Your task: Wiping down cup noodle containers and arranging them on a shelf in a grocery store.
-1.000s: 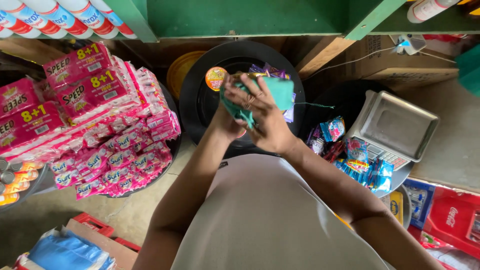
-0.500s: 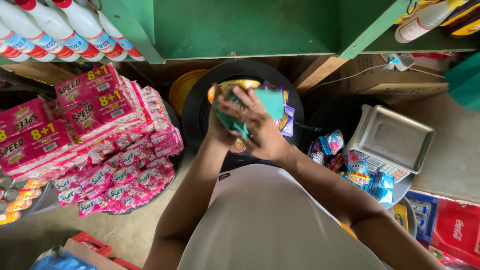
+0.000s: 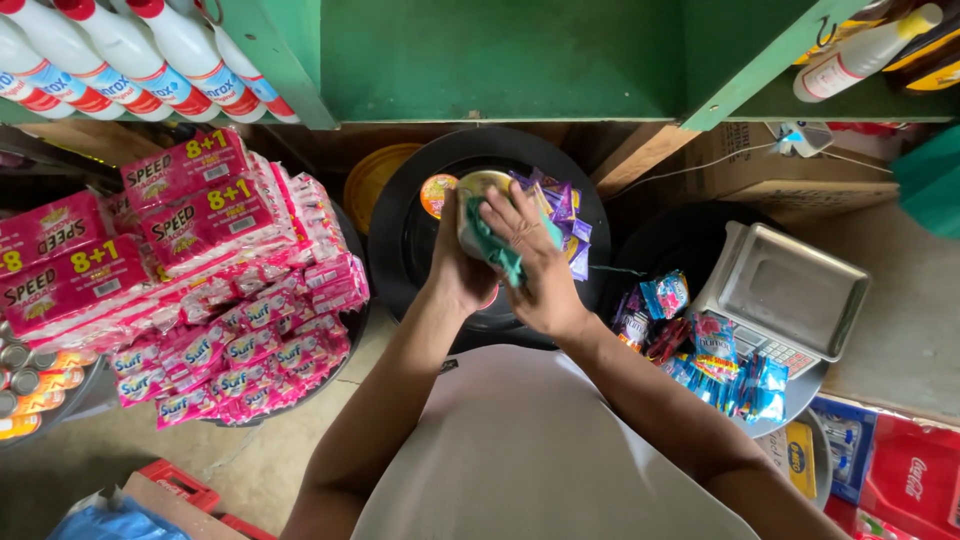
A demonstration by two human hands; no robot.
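Observation:
My left hand [image 3: 458, 272] grips a small round can [image 3: 480, 188] with a yellowish lid, held upright over a large black round tray [image 3: 400, 235]. My right hand [image 3: 535, 262] presses a green cloth [image 3: 492, 245] against the can's side. Both hands meet at the centre of the view. Purple sachets [image 3: 558, 215] and a second small can with an orange lid [image 3: 437, 193] lie in the tray just behind the hands.
Pink detergent packs [image 3: 190, 260] are heaped at the left. A metal weighing scale [image 3: 785, 295] and blue and pink sachets [image 3: 710, 350] sit at the right. White bottles [image 3: 130, 50] hang on the green shelf [image 3: 500, 60] above. Red crates [image 3: 915, 480] stand at the lower right.
The green cloth has slid down from over the can's top to its side, baring the lid. The view shifted slightly.

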